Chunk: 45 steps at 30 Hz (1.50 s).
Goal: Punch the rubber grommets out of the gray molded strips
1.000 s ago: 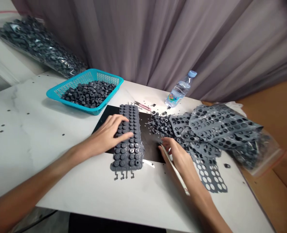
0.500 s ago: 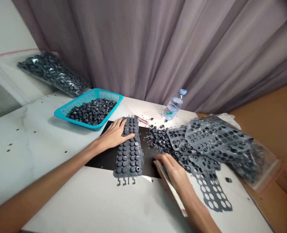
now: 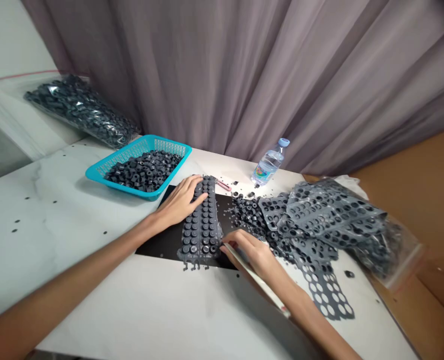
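Note:
A dark grey moulded rubber sheet (image 3: pixel 195 232) with rows of round raised plugs lies on a black mat (image 3: pixel 154 242). My left hand (image 3: pixel 182 200) rests on the sheet's upper left part, fingers stretched out and thumb spread across the plugs. My right hand (image 3: pixel 254 252) is closed around a long, flat strip with a pale edge (image 3: pixel 270 292), its exact kind unclear. That hand's fingertips are at the sheet's lower right edge; whether they touch it is hard to see. Thin runners (image 3: pixel 196 266) stick out from the sheet's near end.
A blue basket (image 3: pixel 139 192) of small dark rubber pieces stands at left, before a filled clear bag (image 3: pixel 82 110). Loose pieces (image 3: pixel 250 212), punched-out sheets (image 3: pixel 319 212) and another bag (image 3: pixel 398 260) lie at right. A water bottle (image 3: pixel 269 165) and pink cutter (image 3: pixel 224 185) are behind.
My right hand has moved left and slightly up with the strip, to the sheet's lower right edge. The sheet's near end sits a little higher in view. My left hand still lies on it.

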Each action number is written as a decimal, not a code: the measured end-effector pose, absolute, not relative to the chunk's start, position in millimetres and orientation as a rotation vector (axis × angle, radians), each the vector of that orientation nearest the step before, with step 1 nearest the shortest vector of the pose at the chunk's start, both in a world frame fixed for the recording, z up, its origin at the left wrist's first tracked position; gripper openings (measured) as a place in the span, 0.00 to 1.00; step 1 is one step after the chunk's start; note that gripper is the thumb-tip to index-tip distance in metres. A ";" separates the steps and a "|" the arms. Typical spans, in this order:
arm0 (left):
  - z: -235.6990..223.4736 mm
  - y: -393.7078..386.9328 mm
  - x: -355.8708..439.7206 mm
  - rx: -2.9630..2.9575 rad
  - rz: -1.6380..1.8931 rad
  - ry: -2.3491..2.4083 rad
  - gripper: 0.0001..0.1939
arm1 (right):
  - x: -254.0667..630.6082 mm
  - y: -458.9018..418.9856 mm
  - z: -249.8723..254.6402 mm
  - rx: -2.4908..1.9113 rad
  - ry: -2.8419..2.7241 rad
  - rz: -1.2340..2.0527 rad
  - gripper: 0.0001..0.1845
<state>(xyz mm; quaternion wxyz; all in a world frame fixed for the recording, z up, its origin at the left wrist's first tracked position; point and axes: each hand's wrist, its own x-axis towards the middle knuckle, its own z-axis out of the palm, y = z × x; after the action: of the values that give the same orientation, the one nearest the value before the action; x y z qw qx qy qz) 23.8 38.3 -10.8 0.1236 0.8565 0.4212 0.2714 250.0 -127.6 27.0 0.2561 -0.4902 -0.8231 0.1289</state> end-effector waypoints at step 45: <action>-19.2 73.0 38.1 2.630 0.354 1.292 0.38 | 234.1 -125.5 8.1 -1.155 -2.313 0.286 0.08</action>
<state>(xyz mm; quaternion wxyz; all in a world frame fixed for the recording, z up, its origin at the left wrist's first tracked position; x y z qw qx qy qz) 38.1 73.0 -19.2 0.0948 0.8871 0.4356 0.1194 234.1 -125.5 8.1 0.2669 -0.4281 -0.8569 0.1061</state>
